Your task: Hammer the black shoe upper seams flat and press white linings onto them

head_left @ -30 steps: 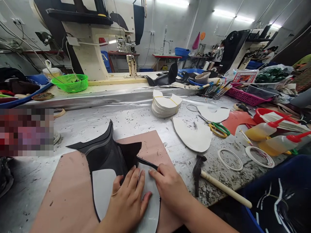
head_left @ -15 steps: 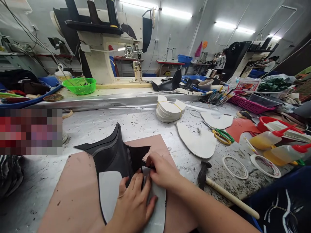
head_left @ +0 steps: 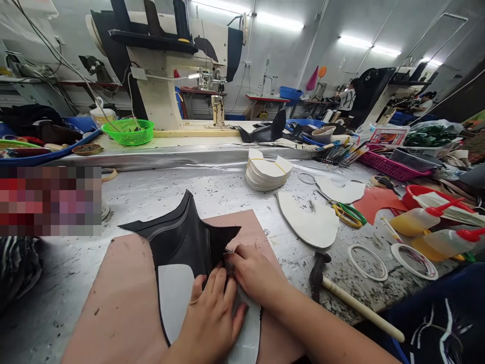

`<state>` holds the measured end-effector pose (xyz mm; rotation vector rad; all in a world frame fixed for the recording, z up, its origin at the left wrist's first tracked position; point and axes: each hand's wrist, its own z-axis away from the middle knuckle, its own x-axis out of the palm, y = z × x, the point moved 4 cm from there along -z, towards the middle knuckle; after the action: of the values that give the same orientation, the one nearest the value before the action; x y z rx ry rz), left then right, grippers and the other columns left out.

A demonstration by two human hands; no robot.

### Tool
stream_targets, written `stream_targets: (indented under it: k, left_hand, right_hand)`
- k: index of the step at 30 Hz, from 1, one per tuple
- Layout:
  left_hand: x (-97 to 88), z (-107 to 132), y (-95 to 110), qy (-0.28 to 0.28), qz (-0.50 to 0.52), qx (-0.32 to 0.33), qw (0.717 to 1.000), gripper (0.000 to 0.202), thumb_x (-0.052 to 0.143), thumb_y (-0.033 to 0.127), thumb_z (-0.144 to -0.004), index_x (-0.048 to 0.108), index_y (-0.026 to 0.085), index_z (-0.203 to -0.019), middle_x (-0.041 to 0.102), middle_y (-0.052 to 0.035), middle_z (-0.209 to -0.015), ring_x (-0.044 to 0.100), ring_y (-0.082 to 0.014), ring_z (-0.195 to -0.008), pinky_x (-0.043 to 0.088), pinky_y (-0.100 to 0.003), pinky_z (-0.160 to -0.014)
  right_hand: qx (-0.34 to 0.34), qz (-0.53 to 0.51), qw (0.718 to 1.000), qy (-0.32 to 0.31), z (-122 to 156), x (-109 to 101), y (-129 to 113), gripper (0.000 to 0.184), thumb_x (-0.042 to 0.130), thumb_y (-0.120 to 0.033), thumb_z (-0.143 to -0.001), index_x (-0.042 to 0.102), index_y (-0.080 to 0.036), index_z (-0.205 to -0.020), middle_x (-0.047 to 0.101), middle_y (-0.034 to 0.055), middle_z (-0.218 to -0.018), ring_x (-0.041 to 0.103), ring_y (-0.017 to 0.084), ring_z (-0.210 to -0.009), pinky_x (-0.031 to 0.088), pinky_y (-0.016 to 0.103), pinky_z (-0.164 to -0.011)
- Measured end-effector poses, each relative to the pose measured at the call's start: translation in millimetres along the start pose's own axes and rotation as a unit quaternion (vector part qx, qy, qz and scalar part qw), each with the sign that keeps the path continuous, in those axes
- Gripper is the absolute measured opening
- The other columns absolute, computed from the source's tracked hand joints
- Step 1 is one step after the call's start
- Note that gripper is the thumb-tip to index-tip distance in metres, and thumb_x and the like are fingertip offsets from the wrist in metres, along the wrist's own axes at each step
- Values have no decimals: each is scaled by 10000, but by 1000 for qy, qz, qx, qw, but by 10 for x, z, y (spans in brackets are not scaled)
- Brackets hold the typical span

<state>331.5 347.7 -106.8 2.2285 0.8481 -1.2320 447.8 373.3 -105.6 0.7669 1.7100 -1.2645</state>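
A black leather shoe piece [head_left: 182, 237] with a grey-white lining [head_left: 174, 298] lies on a pink cutting mat [head_left: 117, 303] at the near edge of the table. My left hand [head_left: 212, 316] lies flat on the lining, fingers stretched out and pressing it down. My right hand [head_left: 252, 270] is beside it, fingertips pinched on the black edge of the leather piece where it folds over the lining.
A hammer [head_left: 341, 290] with a pale handle lies right of the mat. White cut pieces [head_left: 308, 217], a stacked bundle [head_left: 267, 172], scissors [head_left: 346, 210], glue bottles [head_left: 420, 220] and tape rings [head_left: 367, 255] fill the right side. A sewing machine [head_left: 162, 81] and green bowl [head_left: 129, 131] stand behind.
My right hand has slid left along the black edge, from the outer strip to the fold by my left fingertips. My left hand stayed flat on the lining.
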Motion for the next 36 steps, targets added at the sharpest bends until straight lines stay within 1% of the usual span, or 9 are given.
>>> stream_targets:
  k: [11,15,18,22,25,27,29,33,36]
  left_hand:
    - [-37,-10,-12,9,20,1,1000,344,339,355,-922,621,183,-826,681,-106,-1022,582,-237,-1020,287,-398,-899]
    - [-70,-13,19,22,32,51,998,265,390,279,-912,609,188,-794,687,-65,-926,593,-219,-947,316,-383,-870]
    - [-111,-31,46,24,32,88,995,247,425,195,-881,551,198,-668,659,-28,-774,589,-186,-769,361,-347,-766]
    - [-166,-55,24,27,20,95,995,175,419,144,-854,586,177,-815,662,-65,-870,582,-175,-737,397,-325,-711]
    - [-155,-39,12,15,15,111,994,209,477,180,-848,587,185,-1026,671,-68,-1015,605,-178,-820,398,-329,-739]
    - [-121,-12,25,9,17,115,993,181,530,225,-831,605,208,-995,690,-39,-969,617,-188,-840,388,-344,-753]
    - [-80,29,72,13,8,117,993,165,538,193,-815,621,201,-957,697,-45,-953,627,-206,-880,384,-369,-792]
    - [-48,204,225,34,-27,156,987,242,471,45,-785,644,150,-919,702,-100,-912,644,-230,-862,432,-362,-787]
    - [-203,441,235,37,22,214,976,261,434,60,-839,644,190,-920,726,-41,-900,665,-171,-878,483,-249,-799]
  right_hand:
    - [0,-2,1000,-10,20,-98,78,241,543,-25,-680,592,-180,-858,580,19,-874,561,142,-757,426,220,-669]
    - [-8,23,1000,4,-81,-93,70,311,507,-86,-788,563,-210,-1068,599,18,-908,571,152,-737,420,244,-645]
    - [-37,56,998,11,-70,-49,47,207,461,-86,-831,616,-199,-910,603,61,-946,565,184,-775,421,288,-672]
    - [-128,81,988,22,317,-35,-35,184,452,-85,-846,615,-161,-885,593,120,-1137,506,261,-1049,379,388,-900]
    - [-173,56,983,13,693,-143,-118,193,456,-64,-835,602,-157,-919,642,100,-1050,540,212,-1033,291,378,-1028]
    - [-129,-1,991,-34,784,-241,-142,162,497,-77,-798,598,-179,-874,663,47,-872,596,173,-865,294,359,-1041]
    - [-60,-81,993,-61,713,-318,-151,136,517,-123,-798,600,-198,-877,660,12,-806,610,158,-784,396,324,-961]
    - [9,-162,987,-17,349,-234,-156,324,387,-100,-868,573,-168,-1124,652,57,-1115,580,153,-1052,462,275,-893]
    - [-7,-139,990,-28,232,18,-158,427,371,-46,-838,542,-108,-1224,564,103,-1269,449,176,-1232,321,343,-1055]
